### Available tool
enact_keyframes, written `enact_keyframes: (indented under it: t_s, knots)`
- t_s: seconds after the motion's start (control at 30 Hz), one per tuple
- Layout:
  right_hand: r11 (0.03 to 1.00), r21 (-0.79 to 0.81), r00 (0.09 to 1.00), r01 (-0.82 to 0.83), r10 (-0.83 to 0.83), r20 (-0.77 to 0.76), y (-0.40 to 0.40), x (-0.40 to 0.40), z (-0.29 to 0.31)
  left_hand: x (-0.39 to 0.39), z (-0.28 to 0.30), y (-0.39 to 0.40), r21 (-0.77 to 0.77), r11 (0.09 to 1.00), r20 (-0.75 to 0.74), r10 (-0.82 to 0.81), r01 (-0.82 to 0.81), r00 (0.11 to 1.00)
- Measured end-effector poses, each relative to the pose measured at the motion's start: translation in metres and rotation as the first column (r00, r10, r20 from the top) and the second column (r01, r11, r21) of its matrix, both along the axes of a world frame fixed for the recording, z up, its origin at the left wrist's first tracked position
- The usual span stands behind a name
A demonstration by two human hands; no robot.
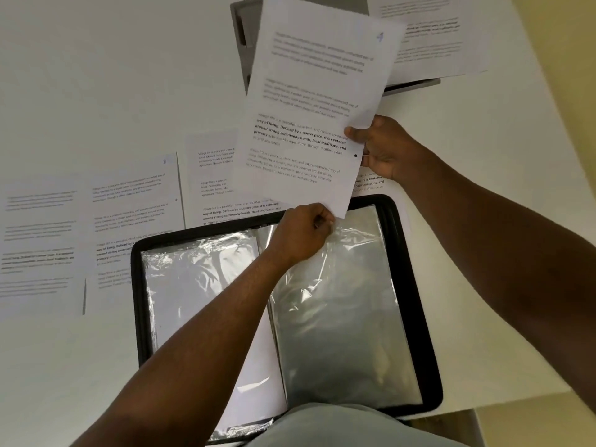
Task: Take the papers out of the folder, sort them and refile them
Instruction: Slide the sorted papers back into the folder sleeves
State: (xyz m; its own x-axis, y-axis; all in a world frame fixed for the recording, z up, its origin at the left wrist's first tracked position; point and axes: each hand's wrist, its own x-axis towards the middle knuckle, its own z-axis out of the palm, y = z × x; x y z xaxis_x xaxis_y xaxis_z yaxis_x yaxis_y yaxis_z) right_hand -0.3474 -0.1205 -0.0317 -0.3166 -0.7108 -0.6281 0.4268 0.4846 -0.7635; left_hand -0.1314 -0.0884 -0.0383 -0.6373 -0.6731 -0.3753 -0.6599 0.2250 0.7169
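Note:
A black folder (416, 285) lies open in front of me, with clear plastic sleeves on both sides. My right hand (383, 146) pinches the right edge of a printed sheet (309, 101) marked with a blue 4, held above the folder's top edge. My left hand (303, 233) grips the top edge of the right-hand plastic sleeve (342, 311), just under the sheet's bottom corner. The left sleeve (193, 285) has a white page inside it.
Several printed sheets lie on the white table: two at the left (42, 243) (135, 204), one behind the folder (213, 175), one at the top right (432, 37). A grey laptop-like object (245, 30) sits under the raised sheet. The table's right edge runs diagonally near my right arm.

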Motion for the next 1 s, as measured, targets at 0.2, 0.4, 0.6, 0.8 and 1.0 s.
enact_keyframes:
  t_s: [0.2,0.4,0.6,0.8,1.0]
  knots:
    - [1.0,0.004,1.0,0.019,-0.019,0.023,0.017,-0.001,-0.01,0.0,-0.002,0.004,-0.037,0.999,0.009,0.012,-0.012,1.0]
    - [0.998,0.014,0.995,-0.066,0.067,-0.076,0.03,-0.013,-0.013,0.003,-0.002,0.006,-0.112,0.992,0.048,0.068,-0.062,0.997]
    - [0.988,0.017,0.975,-0.154,0.154,-0.157,0.031,-0.022,-0.006,0.002,0.004,0.006,-0.152,0.986,0.035,0.074,-0.068,0.997]
    - [0.97,0.047,0.95,-0.237,0.242,-0.2,0.023,-0.027,-0.004,0.005,0.013,0.005,-0.165,0.986,0.129,0.042,-0.02,0.991]
    - [0.957,0.098,0.922,-0.273,0.29,-0.258,0.023,-0.03,-0.004,0.013,0.011,0.008,-0.194,0.979,0.233,-0.023,0.07,0.972]
